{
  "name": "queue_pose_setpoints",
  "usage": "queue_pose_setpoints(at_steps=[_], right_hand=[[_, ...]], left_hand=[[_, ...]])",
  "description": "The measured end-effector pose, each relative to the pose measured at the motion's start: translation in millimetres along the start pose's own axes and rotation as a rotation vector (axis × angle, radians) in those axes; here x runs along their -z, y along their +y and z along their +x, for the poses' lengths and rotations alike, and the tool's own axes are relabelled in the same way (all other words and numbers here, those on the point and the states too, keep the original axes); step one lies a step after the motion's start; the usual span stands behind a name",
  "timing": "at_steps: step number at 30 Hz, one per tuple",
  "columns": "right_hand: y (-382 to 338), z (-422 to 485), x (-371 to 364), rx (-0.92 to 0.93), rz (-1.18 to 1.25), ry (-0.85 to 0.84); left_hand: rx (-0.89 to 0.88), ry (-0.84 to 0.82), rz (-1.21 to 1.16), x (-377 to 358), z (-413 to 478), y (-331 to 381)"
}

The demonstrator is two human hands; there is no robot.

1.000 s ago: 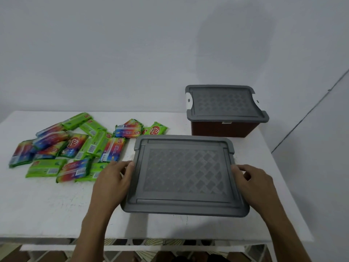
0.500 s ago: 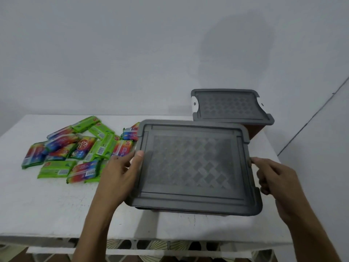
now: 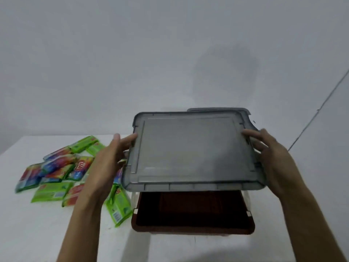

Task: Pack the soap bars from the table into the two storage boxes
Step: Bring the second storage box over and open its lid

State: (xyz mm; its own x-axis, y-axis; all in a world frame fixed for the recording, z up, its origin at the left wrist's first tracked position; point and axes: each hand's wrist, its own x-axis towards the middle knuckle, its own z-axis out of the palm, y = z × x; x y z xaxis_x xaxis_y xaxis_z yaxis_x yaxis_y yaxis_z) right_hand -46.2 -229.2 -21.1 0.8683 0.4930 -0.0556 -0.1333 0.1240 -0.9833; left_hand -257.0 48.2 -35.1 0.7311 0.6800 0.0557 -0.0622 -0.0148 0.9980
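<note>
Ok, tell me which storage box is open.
The near brown box, right under the lifted grey lid; the far box behind has its lid on.

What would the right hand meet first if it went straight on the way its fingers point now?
The right hand holds the lifted lid. Past its fingers, the first thing is probably the closed far box behind the lid, though the depth between them is unclear.

Plain grey wall (image 3: 132, 53) behind white table (image 3: 34, 233); soft shadow on wall.
</note>
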Motion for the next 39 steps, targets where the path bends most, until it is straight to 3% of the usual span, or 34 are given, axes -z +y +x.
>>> queue_pose_setpoints(at_steps=[5,9,13,15,19,24,29,39], right_hand=[[0.0,25.9,4.7,0.276,-0.395,0.004],[-4.1,58.7,7.9,0.477,-0.891,0.051],[-10.5,88.5,15.2,0.628,-1.13,0.094],[-7.1,100.5,18.9,0.648,-1.163,0.106],[14.8,116.8,32.7,0.508,-1.162,0.108],[48.6,116.8,49.9,0.392,-1.14,0.077],[78.9,109.9,55.1,0.233,-1.077,0.06],[97.4,97.8,60.3,0.081,-0.889,0.028]], left_hand=[[-0.227,-0.06,0.331,-4.9,33.7,-11.2],[-0.33,0.051,0.53,-27.9,68.8,-16.8],[-0.463,0.094,0.675,-48.4,100.3,-16.9],[-0.486,0.093,0.731,-58.9,112.4,-20.5],[-0.503,0.032,0.852,-80.8,125.5,-38.1],[-0.337,-0.18,0.987,-91.4,133.3,-75.1],[-0.166,-0.358,0.97,-95.7,130.5,-94.1],[-0.068,-0.418,1.0,-94.9,115.9,-89.5]])
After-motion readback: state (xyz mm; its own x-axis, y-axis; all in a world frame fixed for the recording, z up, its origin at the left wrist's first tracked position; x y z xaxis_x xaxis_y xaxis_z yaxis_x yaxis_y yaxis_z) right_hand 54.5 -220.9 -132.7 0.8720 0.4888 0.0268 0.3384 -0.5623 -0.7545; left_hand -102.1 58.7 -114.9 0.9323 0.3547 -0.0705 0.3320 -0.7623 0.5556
